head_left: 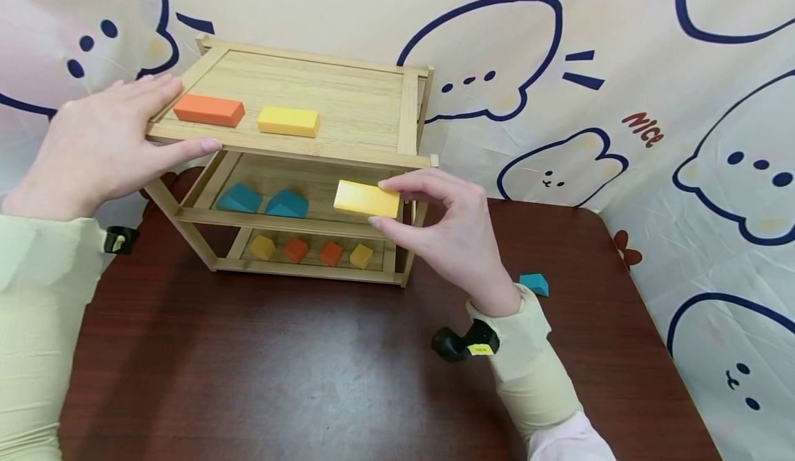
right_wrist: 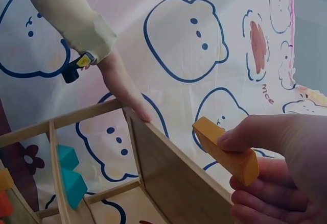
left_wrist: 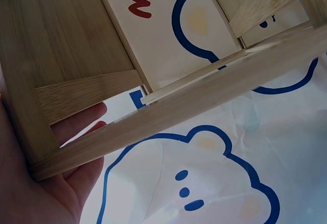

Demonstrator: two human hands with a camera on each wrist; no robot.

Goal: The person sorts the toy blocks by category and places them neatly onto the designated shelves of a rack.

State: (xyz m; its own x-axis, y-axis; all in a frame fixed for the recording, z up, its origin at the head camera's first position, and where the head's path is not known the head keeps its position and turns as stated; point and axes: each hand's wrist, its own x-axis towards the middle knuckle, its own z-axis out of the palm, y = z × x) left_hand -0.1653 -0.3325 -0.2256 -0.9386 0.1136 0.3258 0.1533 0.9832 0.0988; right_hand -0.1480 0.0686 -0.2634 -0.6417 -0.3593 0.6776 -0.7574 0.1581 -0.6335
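Note:
A yellow rectangular block (head_left: 366, 199) is pinched between the thumb and fingers of my right hand (head_left: 450, 223), in front of the middle level of a small wooden shelf (head_left: 292, 223). My left hand (head_left: 102, 143) grips the top left front corner of that shelf, its thumb along the front edge. Its fingers (left_wrist: 82, 124) show past the frame in the left wrist view. On the top board lie an orange block (head_left: 209, 110) and another yellow block (head_left: 288, 121). Two blue wedge-like blocks (head_left: 239, 198) sit on the middle level.
Small yellow (head_left: 263, 247) and orange (head_left: 296, 250) blocks stand in a row on the bottom level. One blue block (head_left: 534, 283) lies on the dark brown table (head_left: 298, 364), right of the shelf. A cartoon-printed cloth (head_left: 621, 47) hangs behind.

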